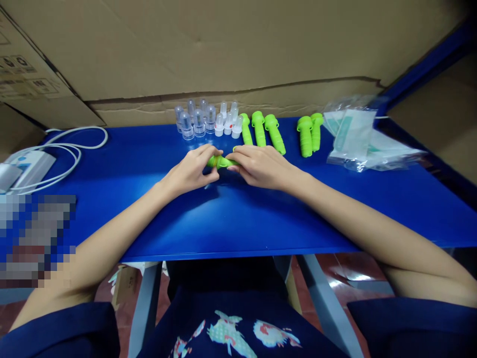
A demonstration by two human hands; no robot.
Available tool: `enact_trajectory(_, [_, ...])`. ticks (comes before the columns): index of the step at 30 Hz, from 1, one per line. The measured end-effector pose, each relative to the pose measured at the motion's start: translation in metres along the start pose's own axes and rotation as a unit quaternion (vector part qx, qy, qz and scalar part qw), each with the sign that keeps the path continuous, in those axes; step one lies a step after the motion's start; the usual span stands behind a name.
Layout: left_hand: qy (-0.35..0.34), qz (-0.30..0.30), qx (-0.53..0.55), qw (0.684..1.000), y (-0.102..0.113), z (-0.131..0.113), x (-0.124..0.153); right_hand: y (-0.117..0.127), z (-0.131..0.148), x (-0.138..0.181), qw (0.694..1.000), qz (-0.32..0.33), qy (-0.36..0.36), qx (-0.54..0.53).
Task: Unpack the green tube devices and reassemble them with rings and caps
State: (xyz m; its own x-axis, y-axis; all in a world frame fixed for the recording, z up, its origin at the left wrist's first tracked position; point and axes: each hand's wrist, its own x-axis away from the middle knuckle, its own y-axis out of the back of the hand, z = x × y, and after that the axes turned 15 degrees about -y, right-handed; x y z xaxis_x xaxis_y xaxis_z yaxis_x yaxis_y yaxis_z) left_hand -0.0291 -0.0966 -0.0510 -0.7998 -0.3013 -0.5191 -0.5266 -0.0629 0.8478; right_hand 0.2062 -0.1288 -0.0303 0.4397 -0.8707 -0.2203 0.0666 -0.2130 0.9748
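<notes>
Pinching a ridged green tube [224, 162] in both hands [194, 168] [262, 166].

On the glossy blue tabletop [290, 228], near its far left corner, we see a thin white cable [80, 157], which lies in loose loops. Just beside it, at the left edge, there is a white box with blue print [35, 171]. Nearer to us on this side is a dark flat object [40, 238]; blurred blocks cover it, so we cannot say what it is. Close to the far right corner lie white and pale green flat packets in clear plastic [354, 134], partly overlapping. Behind the far edge stands a large brown cardboard sheet [223, 49]. Below the near edge we notice a grey leg [146, 303], a small brown cardboard box [125, 284] and the reddish floor [307, 298].
</notes>
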Motion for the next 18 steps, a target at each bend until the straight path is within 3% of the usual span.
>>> enact_trajectory(11, [0.031, 0.052, 0.021, 0.998, 0.002, 0.0027, -0.0003, -0.0032, -0.0019, -0.0014, 1.0, 0.009, 0.027, -0.01])
enact_trajectory(18, [0.034, 0.034, -0.013, 0.999, -0.0011, 0.0029, -0.0017, -0.0044, 0.0035, -0.0037, 1.0, 0.0, 0.023, -0.014])
